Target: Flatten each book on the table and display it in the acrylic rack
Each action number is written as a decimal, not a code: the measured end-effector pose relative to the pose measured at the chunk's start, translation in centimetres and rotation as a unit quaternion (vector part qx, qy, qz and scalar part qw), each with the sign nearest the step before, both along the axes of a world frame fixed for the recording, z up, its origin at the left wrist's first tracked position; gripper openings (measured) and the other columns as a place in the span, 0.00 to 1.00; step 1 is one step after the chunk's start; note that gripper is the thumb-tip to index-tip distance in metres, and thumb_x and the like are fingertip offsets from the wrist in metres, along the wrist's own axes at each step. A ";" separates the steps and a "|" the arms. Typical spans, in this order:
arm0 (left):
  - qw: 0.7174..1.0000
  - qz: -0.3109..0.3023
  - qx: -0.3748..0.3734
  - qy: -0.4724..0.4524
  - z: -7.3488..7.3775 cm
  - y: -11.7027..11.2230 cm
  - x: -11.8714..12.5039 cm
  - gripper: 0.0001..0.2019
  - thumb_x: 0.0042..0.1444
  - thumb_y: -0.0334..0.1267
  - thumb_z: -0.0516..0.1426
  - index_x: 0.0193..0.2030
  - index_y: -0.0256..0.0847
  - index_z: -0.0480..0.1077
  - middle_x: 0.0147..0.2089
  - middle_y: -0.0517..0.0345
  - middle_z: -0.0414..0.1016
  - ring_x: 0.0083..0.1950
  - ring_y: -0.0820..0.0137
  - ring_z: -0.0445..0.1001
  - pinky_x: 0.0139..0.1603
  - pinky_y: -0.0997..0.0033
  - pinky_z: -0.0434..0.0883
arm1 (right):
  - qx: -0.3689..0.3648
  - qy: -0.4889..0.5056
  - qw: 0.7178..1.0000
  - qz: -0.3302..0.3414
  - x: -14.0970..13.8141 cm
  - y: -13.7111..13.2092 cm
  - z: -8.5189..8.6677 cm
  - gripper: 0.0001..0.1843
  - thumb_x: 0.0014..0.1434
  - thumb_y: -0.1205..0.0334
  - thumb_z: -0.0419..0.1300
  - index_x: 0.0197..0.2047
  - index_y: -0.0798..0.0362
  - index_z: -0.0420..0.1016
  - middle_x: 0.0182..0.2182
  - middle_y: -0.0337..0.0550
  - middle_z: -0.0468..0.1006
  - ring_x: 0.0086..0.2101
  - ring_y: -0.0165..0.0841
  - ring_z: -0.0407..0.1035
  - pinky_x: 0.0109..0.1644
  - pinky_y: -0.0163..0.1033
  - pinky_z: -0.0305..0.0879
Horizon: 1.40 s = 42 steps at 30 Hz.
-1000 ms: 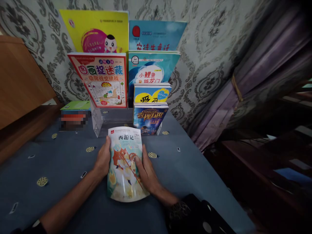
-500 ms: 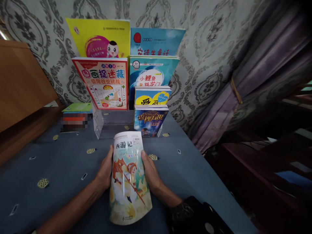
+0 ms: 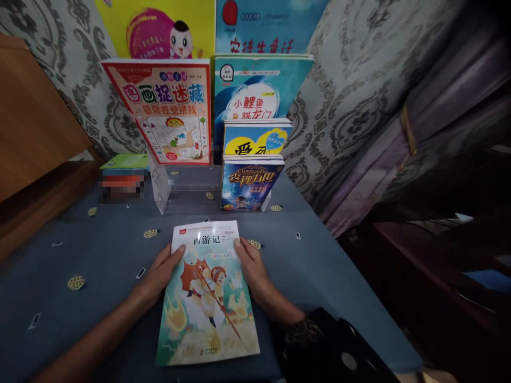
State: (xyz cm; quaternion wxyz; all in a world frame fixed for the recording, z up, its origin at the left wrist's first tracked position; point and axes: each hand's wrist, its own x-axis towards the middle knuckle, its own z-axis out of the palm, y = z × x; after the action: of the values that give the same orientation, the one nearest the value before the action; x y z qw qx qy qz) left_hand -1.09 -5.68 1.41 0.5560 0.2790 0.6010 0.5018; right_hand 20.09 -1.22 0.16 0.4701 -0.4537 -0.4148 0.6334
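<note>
A paperback book [image 3: 209, 303] with a green and cream illustrated cover faces up in front of me, its title at the far end. My left hand [image 3: 167, 266] grips its left edge near the top, thumb on the cover. On the opposite edge my right hand [image 3: 253, 268] holds it, thumb at the upper right corner. The fingers beneath the book are hidden. Beyond the book stands a clear tiered rack [image 3: 160, 186]. It bears a red-bordered picture book [image 3: 171, 117], a yellow book [image 3: 155, 26], teal books [image 3: 263, 80] and a dark blue book [image 3: 249, 183].
The table [image 3: 107, 255] has a blue-grey cloth with pineapple prints. At the back left lie a green book [image 3: 123, 161] and a blurred-out item [image 3: 121, 186]. A wooden panel [image 3: 35, 122] rises at the left; a tied purple curtain [image 3: 383, 159] hangs at the right.
The book, curved between my hands before, now lies flatter and shows its whole cover. My left hand has shifted left as the book widened. The camera view has moved closer to the rack.
</note>
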 end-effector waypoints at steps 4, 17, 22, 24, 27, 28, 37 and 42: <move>0.942 -0.102 0.086 0.307 0.4 -0.5 -2.1 0.29 0.60 0.55 0.56 0.62 0.40 0.61 0.48 0.47 0.78 0.46 0.55 0.79 0.46 0.54 0.77 | 0.016 -0.016 0.999 0.035 0.1 0.1 -0.1 0.27 0.51 0.34 0.63 0.38 0.51 0.77 0.32 0.41 0.81 0.34 0.37 0.74 0.35 0.38 0.68; 0.741 -0.173 0.206 0.615 -3.0 0.3 -2.7 0.28 0.69 0.51 0.42 0.69 0.36 0.57 0.72 0.44 0.57 0.74 0.57 0.51 0.71 0.49 0.57 | -0.077 0.062 0.995 0.022 0.2 0.4 -0.4 0.26 0.46 0.39 0.69 0.39 0.52 0.79 0.34 0.44 0.83 0.38 0.41 0.76 0.40 0.42 0.69; 0.707 -0.208 0.223 0.638 -2.3 1.2 -1.8 0.29 0.70 0.50 0.42 0.69 0.33 0.57 0.72 0.42 0.58 0.74 0.57 0.52 0.72 0.49 0.55 | -0.069 0.067 0.995 0.035 0.3 0.4 -0.5 0.25 0.49 0.39 0.67 0.39 0.52 0.79 0.36 0.44 0.83 0.37 0.40 0.76 0.40 0.41 0.69; 0.699 -0.222 0.233 0.638 -2.1 1.7 -1.1 0.29 0.70 0.50 0.42 0.70 0.34 0.57 0.71 0.43 0.58 0.74 0.58 0.53 0.72 0.49 0.54 | -0.064 0.062 0.995 0.040 0.3 0.4 -0.6 0.24 0.50 0.40 0.67 0.39 0.52 0.79 0.35 0.44 0.83 0.36 0.39 0.76 0.39 0.41 0.69; 0.698 -0.233 0.246 0.631 -1.9 2.4 0.2 0.27 0.70 0.49 0.42 0.70 0.36 0.57 0.72 0.45 0.58 0.73 0.59 0.53 0.72 0.50 0.54 | -0.060 0.052 0.996 0.033 0.3 0.5 -0.9 0.24 0.51 0.40 0.67 0.39 0.51 0.79 0.34 0.44 0.82 0.37 0.40 0.75 0.39 0.42 0.69; 0.697 -0.236 0.252 0.628 -1.8 2.6 0.7 0.27 0.70 0.48 0.42 0.70 0.36 0.57 0.72 0.45 0.58 0.74 0.60 0.53 0.72 0.50 0.54 | -0.060 0.051 0.996 0.031 0.3 0.5 -1.0 0.24 0.50 0.40 0.67 0.40 0.51 0.79 0.34 0.44 0.82 0.37 0.40 0.75 0.40 0.43 0.69; 0.669 -0.290 0.315 0.607 -0.6 4.6 4.3 0.27 0.72 0.48 0.41 0.71 0.36 0.55 0.72 0.47 0.57 0.74 0.64 0.52 0.73 0.56 0.54 | -0.033 0.058 0.997 0.046 0.2 0.8 -1.7 0.23 0.52 0.40 0.65 0.39 0.52 0.78 0.32 0.42 0.80 0.34 0.37 0.72 0.35 0.39 0.65; 0.665 -0.308 0.332 0.594 -0.2 5.7 5.7 0.25 0.72 0.46 0.40 0.70 0.38 0.55 0.72 0.49 0.58 0.74 0.66 0.51 0.73 0.56 0.54 | -0.011 0.036 0.999 0.033 0.2 0.9 -2.1 0.24 0.51 0.38 0.64 0.37 0.52 0.78 0.30 0.41 0.78 0.33 0.35 0.69 0.35 0.39 0.63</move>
State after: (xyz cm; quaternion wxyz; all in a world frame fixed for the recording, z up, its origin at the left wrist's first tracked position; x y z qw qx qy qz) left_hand 4.58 -0.01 1.24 0.0749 0.8530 0.4777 0.1964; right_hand 20.32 -0.32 -1.89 0.4582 -0.4222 -0.4053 0.6690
